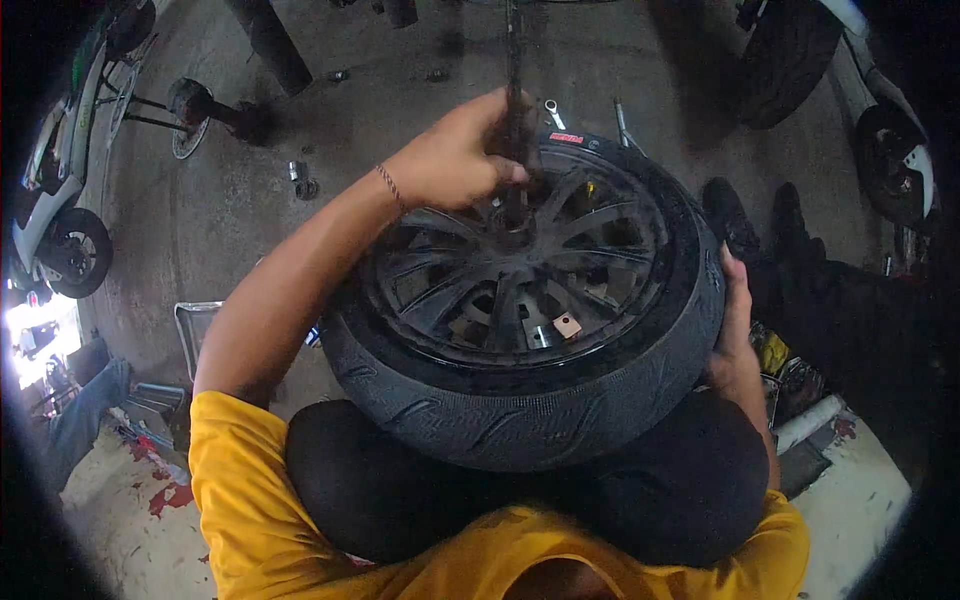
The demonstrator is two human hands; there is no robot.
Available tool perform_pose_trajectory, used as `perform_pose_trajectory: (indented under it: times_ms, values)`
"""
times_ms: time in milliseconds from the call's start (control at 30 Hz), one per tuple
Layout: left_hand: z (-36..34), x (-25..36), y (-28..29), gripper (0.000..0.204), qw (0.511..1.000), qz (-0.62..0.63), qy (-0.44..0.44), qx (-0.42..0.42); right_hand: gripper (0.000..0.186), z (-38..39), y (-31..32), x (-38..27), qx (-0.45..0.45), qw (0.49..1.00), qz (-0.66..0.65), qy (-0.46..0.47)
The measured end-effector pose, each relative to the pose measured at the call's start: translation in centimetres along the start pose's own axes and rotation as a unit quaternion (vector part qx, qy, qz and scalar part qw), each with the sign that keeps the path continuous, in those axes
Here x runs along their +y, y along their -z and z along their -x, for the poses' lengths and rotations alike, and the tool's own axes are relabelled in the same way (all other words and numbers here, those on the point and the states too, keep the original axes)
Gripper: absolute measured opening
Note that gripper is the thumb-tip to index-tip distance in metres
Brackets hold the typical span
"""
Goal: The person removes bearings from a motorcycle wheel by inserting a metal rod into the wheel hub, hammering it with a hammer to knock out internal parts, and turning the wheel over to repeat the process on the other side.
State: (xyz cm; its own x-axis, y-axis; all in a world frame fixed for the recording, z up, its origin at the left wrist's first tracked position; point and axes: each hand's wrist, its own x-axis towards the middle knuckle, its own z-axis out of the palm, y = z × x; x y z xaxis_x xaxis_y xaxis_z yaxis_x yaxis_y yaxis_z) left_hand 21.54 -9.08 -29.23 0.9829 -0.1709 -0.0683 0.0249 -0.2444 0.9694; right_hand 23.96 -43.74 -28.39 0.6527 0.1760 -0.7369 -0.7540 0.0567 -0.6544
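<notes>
A black motorcycle wheel (510, 350) with a spoked rim and a treaded tyre stands tilted against my thighs, its face turned up. My left hand (465, 150) is wrapped round a dark upright rod (514, 60) at the wheel's hub, with the thumb on its near side. The rod runs up to the top edge of the view; its kind does not show. My right hand (737, 310) grips the tyre's right side, and its fingers are partly hidden behind the rubber.
A ring spanner (553, 113) lies beyond the tyre, near a thin metal tool (622, 122). A metal socket (296, 171) is on the floor at left. Motorcycles (65, 240) stand at both sides. A person's dark shoe (728, 215) is at right, close to the wheel.
</notes>
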Motion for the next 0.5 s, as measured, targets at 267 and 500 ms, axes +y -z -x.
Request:
perform_pose_trajectory:
  times_ms: [267,500]
  values:
    - [0.4,0.0,-0.2,0.051,1.000,-0.006,0.018,0.013,0.047,-1.4,-3.1,-8.2,0.003,0.811,0.385,0.440]
    - [0.7,1.4,-0.9,0.053,0.994,-0.095,0.034,0.041,0.051,-4.3,-12.5,-12.8,-0.183,0.760,0.436,0.447]
